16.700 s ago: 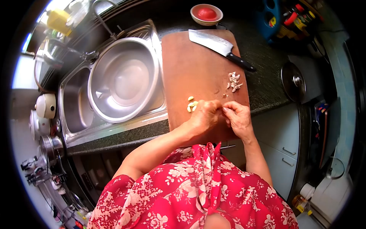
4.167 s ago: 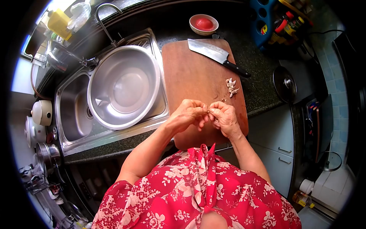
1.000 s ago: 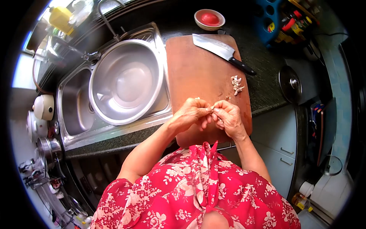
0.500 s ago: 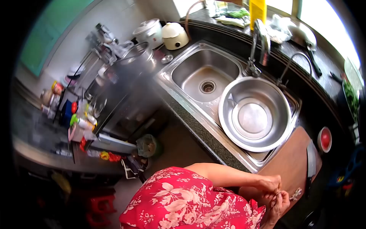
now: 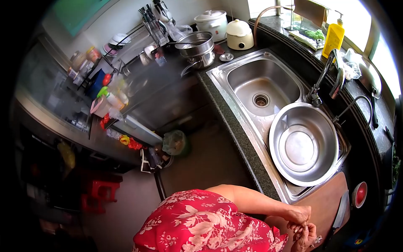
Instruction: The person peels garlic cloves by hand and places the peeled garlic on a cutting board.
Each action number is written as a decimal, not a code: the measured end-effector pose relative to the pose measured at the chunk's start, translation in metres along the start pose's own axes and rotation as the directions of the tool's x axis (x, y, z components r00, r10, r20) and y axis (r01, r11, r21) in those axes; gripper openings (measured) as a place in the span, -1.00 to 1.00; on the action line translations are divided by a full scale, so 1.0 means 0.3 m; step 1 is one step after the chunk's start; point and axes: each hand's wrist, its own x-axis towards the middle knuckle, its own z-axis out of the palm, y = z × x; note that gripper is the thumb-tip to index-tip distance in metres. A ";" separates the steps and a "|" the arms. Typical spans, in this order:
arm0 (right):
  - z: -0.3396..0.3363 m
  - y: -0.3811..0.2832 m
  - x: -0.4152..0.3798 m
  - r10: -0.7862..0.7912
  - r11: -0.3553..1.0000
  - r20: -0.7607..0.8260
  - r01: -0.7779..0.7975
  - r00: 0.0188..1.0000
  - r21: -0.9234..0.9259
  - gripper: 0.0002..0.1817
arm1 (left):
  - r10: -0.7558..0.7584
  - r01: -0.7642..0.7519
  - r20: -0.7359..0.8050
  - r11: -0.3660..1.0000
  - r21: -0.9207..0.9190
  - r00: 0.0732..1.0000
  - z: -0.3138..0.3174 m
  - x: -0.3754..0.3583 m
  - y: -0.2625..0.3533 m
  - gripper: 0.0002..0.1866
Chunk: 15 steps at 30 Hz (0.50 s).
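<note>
My left hand (image 5: 300, 214) and my right hand (image 5: 305, 238) meet fingertip to fingertip over the brown cutting board (image 5: 325, 195). Both are closed in a pinch around something too small to make out. Small whitish bits (image 5: 317, 240) lie on the board just beyond the right hand, partly hidden by it. A knife (image 5: 342, 209) with a wide blade and black handle rests along the board's far side. Near it is a small white bowl (image 5: 359, 194), red inside.
A steel basin (image 5: 275, 153) sits over one sink bowl; the other sink bowl (image 5: 243, 84) shows its drain. A faucet (image 5: 315, 94) rises behind. Pots (image 5: 203, 59), a cream cooker (image 5: 240, 35) and a yellow pump bottle (image 5: 333, 40) stand farther off. A bin (image 5: 175, 143) is on the floor.
My head view has turned, so the sink and basin appear farther right and lower. Both hands stay pinched together over the board, a little lower in view.
</note>
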 end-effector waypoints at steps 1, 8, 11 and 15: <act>-0.004 -0.003 0.006 -0.007 1.000 0.021 0.008 1.000 -0.025 -0.93 | 0.011 -0.011 -0.016 1.000 0.005 1.000 0.000 -0.002 0.000 -0.77; -0.019 0.028 0.030 -0.020 0.998 0.056 0.024 0.998 -0.062 -0.94 | -0.015 0.013 -0.075 1.000 -0.025 0.997 -0.002 -0.009 -0.012 -0.78; -0.015 0.023 0.029 -0.030 0.992 0.029 0.033 0.999 -0.119 -0.94 | -0.041 0.043 -0.092 0.999 0.015 0.995 0.002 0.000 -0.012 -0.78; -0.034 0.032 0.038 -0.064 0.987 0.050 0.070 0.997 -0.143 -0.94 | -0.027 0.030 -0.088 0.999 0.029 0.996 0.012 -0.004 -0.004 -0.80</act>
